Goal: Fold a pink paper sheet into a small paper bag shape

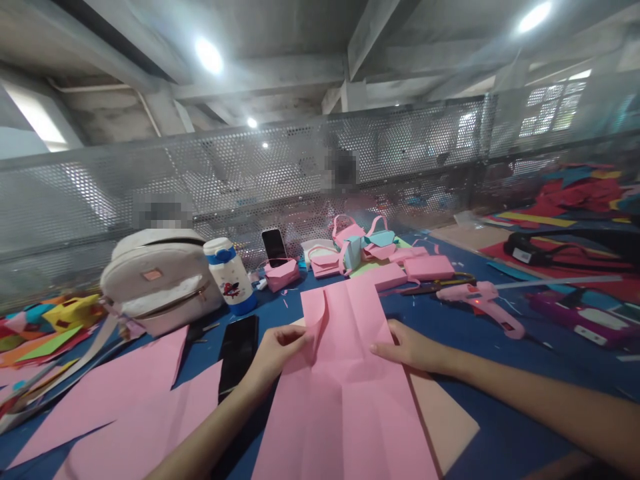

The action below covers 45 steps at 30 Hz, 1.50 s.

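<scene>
A large creased sheet of pink paper [370,387] lies in front of me, its far part narrower than its near part. My left hand [283,347] pinches the paper's left edge, where a strip curls up and inward. On the right edge, my right hand [410,347] grips the same sheet, thumb on top and the other fingers mostly hidden beneath. A pale peach sheet [445,420] sticks out from under the pink one. Close to my left hand rests a black phone [239,353].
Pink sheets [125,380] lie at left, below a white backpack [160,280] and a bottle [230,277]. Small paper bags [325,260] stand at the back. A pink glue gun [483,303], scissors [435,283] and a purple device [580,317] lie at right. A perforated metal screen [280,173] closes the far side.
</scene>
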### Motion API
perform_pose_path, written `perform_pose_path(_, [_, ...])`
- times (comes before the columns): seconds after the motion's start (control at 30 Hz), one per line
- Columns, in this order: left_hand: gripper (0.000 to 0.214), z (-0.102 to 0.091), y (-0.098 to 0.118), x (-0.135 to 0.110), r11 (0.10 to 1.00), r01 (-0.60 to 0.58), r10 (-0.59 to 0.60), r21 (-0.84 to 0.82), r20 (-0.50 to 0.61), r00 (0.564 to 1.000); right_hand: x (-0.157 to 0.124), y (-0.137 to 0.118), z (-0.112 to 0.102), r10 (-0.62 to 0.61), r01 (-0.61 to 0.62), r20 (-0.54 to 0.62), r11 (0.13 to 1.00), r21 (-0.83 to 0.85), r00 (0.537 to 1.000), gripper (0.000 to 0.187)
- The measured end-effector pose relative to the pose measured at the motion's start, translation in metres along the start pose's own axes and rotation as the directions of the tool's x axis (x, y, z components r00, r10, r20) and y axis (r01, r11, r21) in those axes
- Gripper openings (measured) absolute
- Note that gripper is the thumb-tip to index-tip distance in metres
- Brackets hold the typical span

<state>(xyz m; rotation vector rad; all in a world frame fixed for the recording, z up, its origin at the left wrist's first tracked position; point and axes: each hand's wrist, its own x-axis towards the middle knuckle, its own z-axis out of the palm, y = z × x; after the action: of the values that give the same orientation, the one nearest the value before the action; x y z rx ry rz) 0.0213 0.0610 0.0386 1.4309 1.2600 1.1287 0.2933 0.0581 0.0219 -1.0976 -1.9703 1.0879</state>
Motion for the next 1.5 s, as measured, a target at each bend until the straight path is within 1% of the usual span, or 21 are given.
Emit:
perform_pose_path(0.2, [0.032,0.001,0.000,-0.001,0.997,-0.045,0.043,0.067,0.040,0.998,-0.001,-0.002,0.001,-0.006,0.006,0.014,1.000,-0.029,1.000,0.032])
perform_pose_path(0.43, [0.029,0.001,-0.005,-0.001,0.991,-0.090,0.082,0.098,0.081,0.993,-0.002,0.002,0.001,0.053,-0.063,-0.090,0.991,-0.120,0.995,0.036])
perform_pose_path(0.57, [0.035,0.002,-0.001,-0.005,0.990,-0.100,0.090,0.101,0.106,0.990,-0.003,-0.007,0.000,0.015,-0.018,-0.037,0.997,-0.080,0.999,0.036])
perform_pose_path(0.67, [0.048,0.005,0.000,-0.007,0.992,-0.124,0.127,-0.034,0.101,0.987,-0.002,-0.007,0.000,0.004,-0.007,-0.041,0.998,-0.057,0.999,0.035])
perform_pose_path(0.77, [0.082,0.009,-0.002,-0.010,0.978,-0.100,0.116,-0.185,0.082,0.990,-0.001,0.002,0.001,0.082,-0.105,-0.178,0.987,-0.120,0.981,0.040])
perform_pose_path(0.8, [0.084,0.011,-0.002,-0.012,0.976,-0.058,0.082,-0.211,0.104,0.991,-0.001,0.005,0.001,0.106,-0.139,-0.215,0.980,-0.144,0.971,0.043])
perform_pose_path(0.87, [0.069,0.016,-0.002,-0.017,0.971,0.058,-0.015,-0.234,0.184,0.983,0.001,0.009,0.002,0.129,-0.170,-0.231,0.971,-0.169,0.964,0.045])
perform_pose_path(0.93, [0.044,0.020,-0.001,-0.022,0.962,0.158,-0.101,-0.222,0.249,0.963,0.005,0.010,0.001,0.074,-0.107,-0.190,0.980,-0.166,0.979,0.044])
perform_pose_path(1.0, [0.040,0.022,-0.001,-0.025,0.962,0.196,-0.148,-0.188,0.242,0.959,0.010,0.007,-0.003,-0.064,0.039,-0.168,0.989,-0.145,0.984,0.045])
perform_pose_path(1.03, [0.043,0.022,-0.001,-0.025,0.964,0.202,-0.161,-0.174,0.225,0.961,0.013,0.004,-0.006,-0.141,0.118,-0.188,0.985,-0.130,0.972,0.047])
perform_pose_path(1.1, [0.048,0.020,-0.002,-0.024,0.968,0.191,-0.164,-0.160,0.171,0.972,0.016,-0.006,-0.014,-0.260,0.237,-0.281,0.965,-0.114,0.924,0.051])
perform_pose_path(1.13, [0.049,0.019,-0.002,-0.023,0.971,0.180,-0.160,-0.156,0.133,0.978,0.016,-0.013,-0.019,-0.293,0.266,-0.344,0.956,-0.125,0.892,0.050])
perform_pose_path(1.17, [0.049,0.018,-0.002,-0.022,0.975,0.164,-0.151,-0.153,0.091,0.984,0.014,-0.022,-0.023,-0.326,0.287,-0.362,0.945,-0.160,0.873,0.048])
perform_pose_path(1.2, [0.050,0.017,-0.002,-0.022,0.978,0.146,-0.140,-0.151,0.051,0.989,0.010,-0.032,-0.027,-0.371,0.318,-0.356,0.927,-0.200,0.858,0.042])
perform_pose_path(1.23, [0.050,0.017,-0.001,-0.022,0.981,0.128,-0.127,-0.148,0.016,0.992,0.006,-0.043,-0.028,-0.418,0.353,-0.302,0.902,-0.247,0.857,0.033])
perform_pose_path(1.27, [0.050,0.017,-0.001,-0.022,0.983,0.112,-0.114,-0.145,-0.008,0.993,0.001,-0.054,-0.028,-0.448,0.383,-0.201,0.876,-0.292,0.871,0.025])
perform_pose_path(1.33, [0.050,0.019,0.000,-0.024,0.986,0.083,-0.089,-0.143,-0.034,0.996,-0.009,-0.074,-0.020,-0.389,0.383,0.048,0.866,-0.321,0.920,0.024])
perform_pose_path(1.4, [0.050,0.023,0.001,-0.025,0.988,0.052,-0.059,-0.146,-0.041,0.997,-0.015,-0.088,-0.005,-0.304,0.334,0.139,0.852,-0.402,0.942,0.033])
perform_pose_path(1.43, [0.051,0.024,0.001,-0.026,0.988,0.036,-0.043,-0.149,-0.044,0.998,-0.017,-0.091,0.004,-0.296,0.338,0.164,0.822,-0.458,0.941,0.045])
perform_pose_path(1.47, [0.051,0.026,0.001,-0.026,0.988,0.020,-0.028,-0.150,-0.050,0.998,-0.018,-0.093,0.012,-0.307,0.366,0.199,0.796,-0.482,0.931,0.058])
perform_pose_path(1.5, [0.051,0.027,0.000,-0.026,0.989,0.005,-0.014,-0.150,-0.060,0.998,-0.018,-0.094,0.020,-0.327,0.410,0.248,0.761,-0.503,0.912,0.064])
